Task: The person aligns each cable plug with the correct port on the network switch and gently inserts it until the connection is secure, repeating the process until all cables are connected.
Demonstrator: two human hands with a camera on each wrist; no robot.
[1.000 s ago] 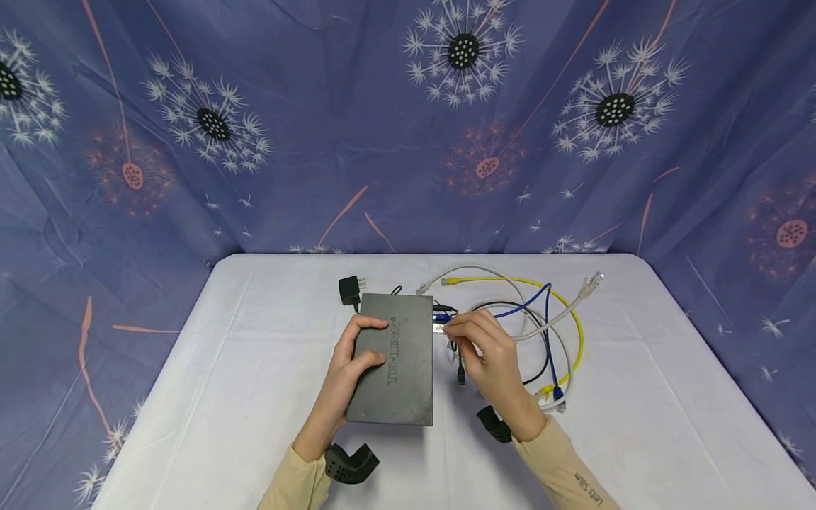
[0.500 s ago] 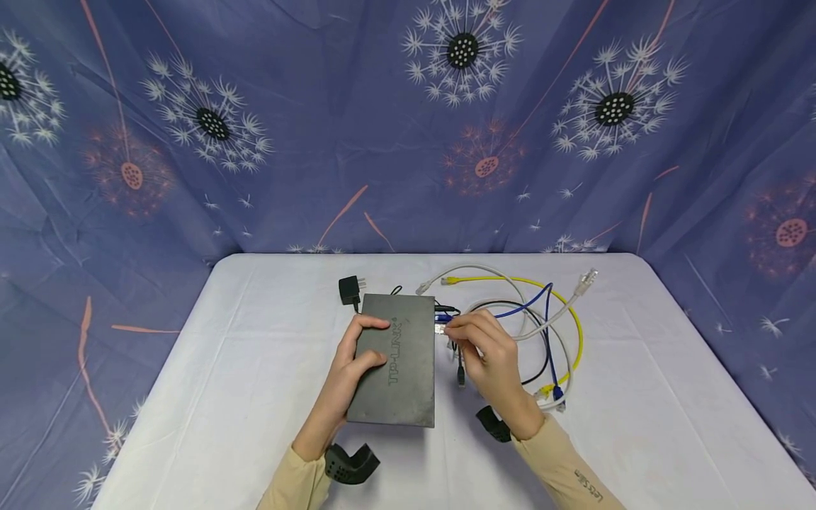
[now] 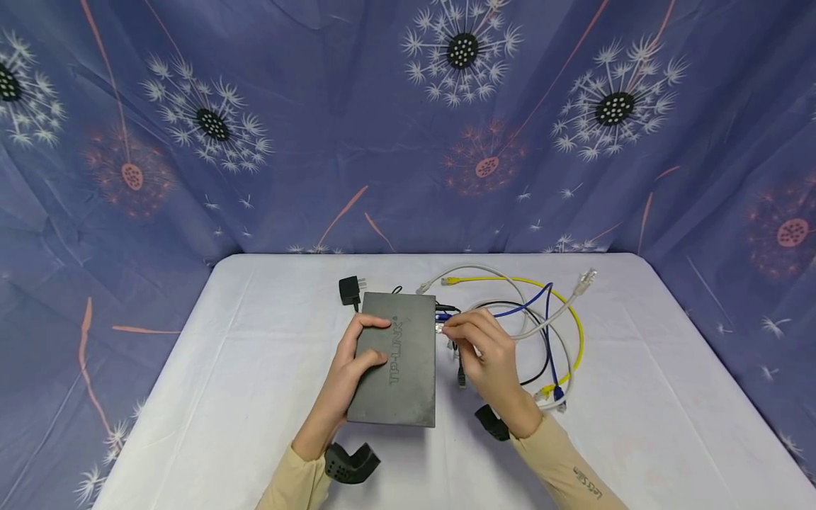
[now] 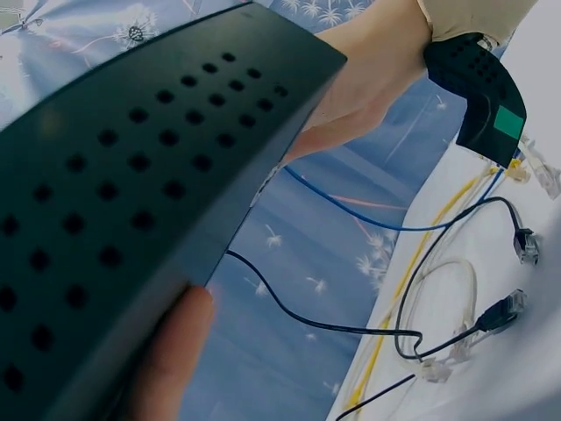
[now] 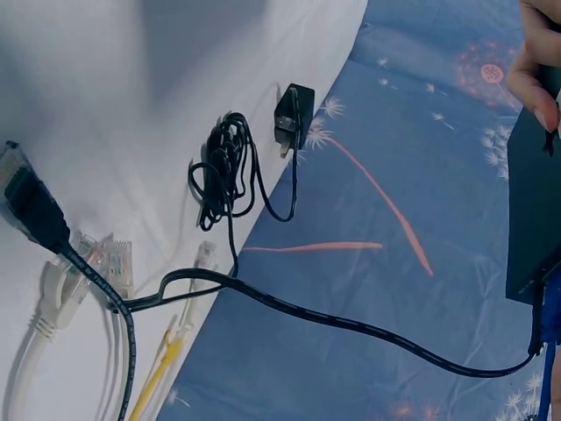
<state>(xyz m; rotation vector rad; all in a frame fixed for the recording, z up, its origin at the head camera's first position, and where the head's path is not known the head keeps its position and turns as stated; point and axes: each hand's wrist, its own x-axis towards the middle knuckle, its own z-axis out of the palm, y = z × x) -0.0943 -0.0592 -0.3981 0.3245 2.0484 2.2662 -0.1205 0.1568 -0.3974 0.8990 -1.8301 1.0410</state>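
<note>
My left hand grips a black TP-LINK network box by its left side, fingers and thumb over the top face. In the left wrist view the box shows its vented wall, held up off the table. At the box's right edge, my right hand pinches a clear network cable plug. How deep that plug sits in a port is hidden by the fingers. Just above it, a blue cable plug and a black power lead meet the same edge.
Behind the right hand lie yellow, blue, grey and black network cables in loose loops. A grey cable end sticks up at the right. A black power adapter lies behind the box, its coiled cord beside it.
The box has shifted slightly right and the right fingers slightly left, so the gap between them is a little narrower. Both hands keep their holds.
</note>
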